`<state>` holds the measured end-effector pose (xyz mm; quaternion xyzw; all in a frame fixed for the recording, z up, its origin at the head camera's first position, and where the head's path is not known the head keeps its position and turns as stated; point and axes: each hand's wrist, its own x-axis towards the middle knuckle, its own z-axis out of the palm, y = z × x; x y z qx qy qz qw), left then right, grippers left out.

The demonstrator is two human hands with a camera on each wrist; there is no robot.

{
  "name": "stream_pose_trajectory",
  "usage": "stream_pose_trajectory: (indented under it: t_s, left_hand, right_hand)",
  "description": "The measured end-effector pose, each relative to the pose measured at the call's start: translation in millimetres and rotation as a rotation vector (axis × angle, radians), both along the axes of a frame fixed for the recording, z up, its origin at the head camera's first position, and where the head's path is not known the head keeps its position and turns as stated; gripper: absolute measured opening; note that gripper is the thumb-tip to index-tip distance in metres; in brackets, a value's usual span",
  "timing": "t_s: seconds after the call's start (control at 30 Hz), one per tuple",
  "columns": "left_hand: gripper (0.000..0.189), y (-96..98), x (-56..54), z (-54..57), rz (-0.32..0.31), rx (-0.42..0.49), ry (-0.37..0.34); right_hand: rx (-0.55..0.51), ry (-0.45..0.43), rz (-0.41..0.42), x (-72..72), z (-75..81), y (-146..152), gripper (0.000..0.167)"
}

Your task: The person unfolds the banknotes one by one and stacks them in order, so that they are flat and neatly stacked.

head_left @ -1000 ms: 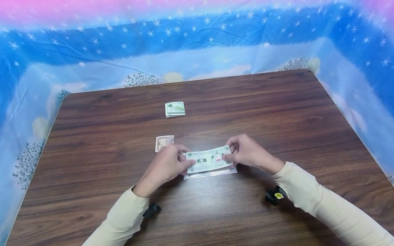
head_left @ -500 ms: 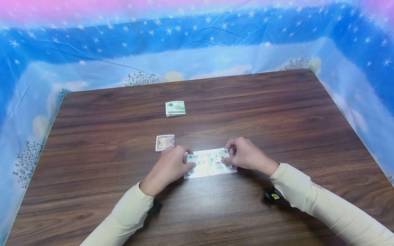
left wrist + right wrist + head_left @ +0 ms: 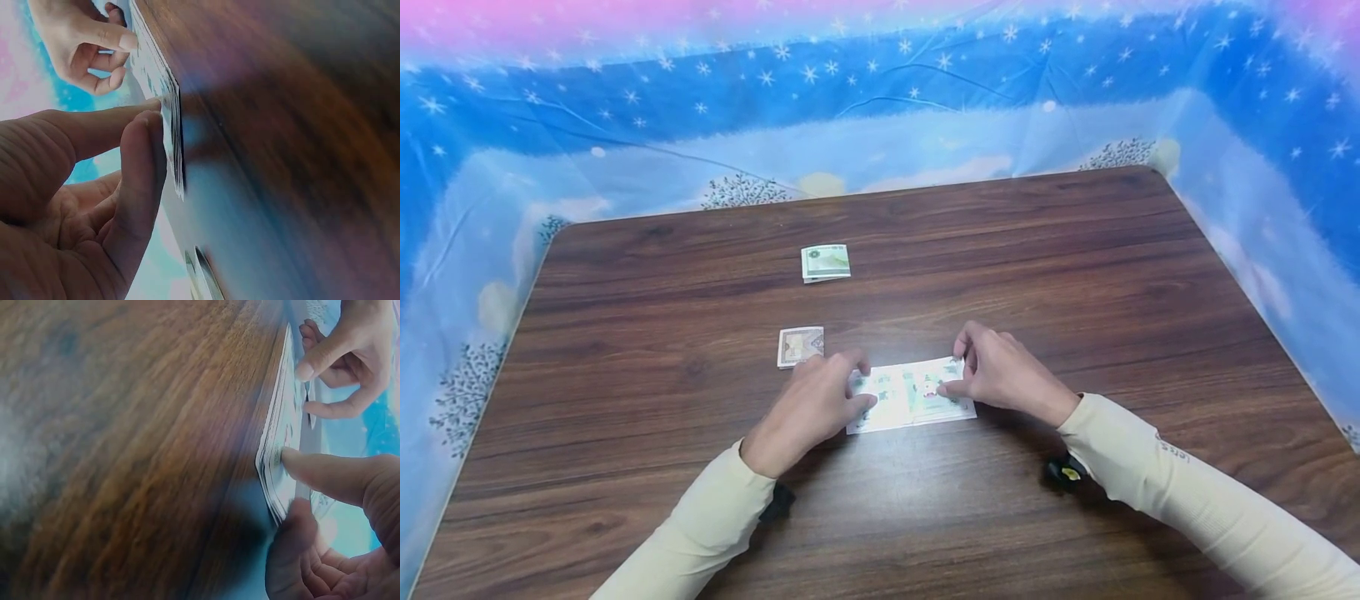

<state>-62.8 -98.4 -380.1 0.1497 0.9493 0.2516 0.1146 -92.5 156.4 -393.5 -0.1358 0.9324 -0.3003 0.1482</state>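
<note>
A flat stack of banknotes (image 3: 895, 412) lies on the table between the two hands, its top greenish note bright with glare. At the stack's left end, my left hand (image 3: 812, 408) holds the top banknote with bent thumb and forefinger; in the left wrist view, the thumb (image 3: 125, 125) touches its face. My right hand (image 3: 1011, 379) holds the right end likewise. In the right wrist view, its thumb (image 3: 325, 475) presses the top face, with a fingertip by the edge. The layered edges of the stack (image 3: 272, 444) show there. Fingers hide both ends in the head view.
A folded brownish banknote (image 3: 800, 345) lies just beyond my left hand. Farther back is a folded green banknote (image 3: 826, 262). The brown wooden table (image 3: 1037, 250) is bordered by a blue and pink snowflake-patterned cloth (image 3: 880, 75).
The top green banknote has come down from just above the stack and now lies flat on it. Both hands stay at its ends, nearly in place.
</note>
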Motion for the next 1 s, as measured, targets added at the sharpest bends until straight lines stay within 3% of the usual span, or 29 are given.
stream_pose_trajectory:
  t_s: [0.2, 0.37, 0.5, 0.57, 0.77, 1.0]
  left_hand:
    - [0.027, -1.1, -1.6, 8.0, 0.015, 0.028, 0.129]
    - [0.029, -9.4, -17.4, 18.7, 0.062, 0.044, 0.231]
    - [0.035, -16.4, -34.1, 21.6, 0.074, -0.013, 0.259]
    - [0.04, -18.8, -43.8, 21.6, 0.086, -0.048, 0.235]
    - [0.056, -25.4, -66.5, 19.5, 0.101, -0.113, 0.075]
    - [0.062, -24.3, -85.0, 18.5, 0.026, -0.211, -0.03]
  right_hand:
    - [-0.067, 0.002, -0.019, -8.3, 5.5, 0, 0.043]
    - [-0.165, -0.009, -0.06, -22.0, 12.9, -3, 0.038]
    - [-0.28, -0.099, -0.111, -36.3, 16.4, -10, 0.036]
    - [-0.338, -0.161, -0.146, -43.1, 18.2, -13, 0.036]
    - [-0.483, -0.355, -0.25, -59.9, 16.8, -25, 0.039]
    - [-0.663, -0.488, -0.331, -78.0, 12.4, -37, 0.046]
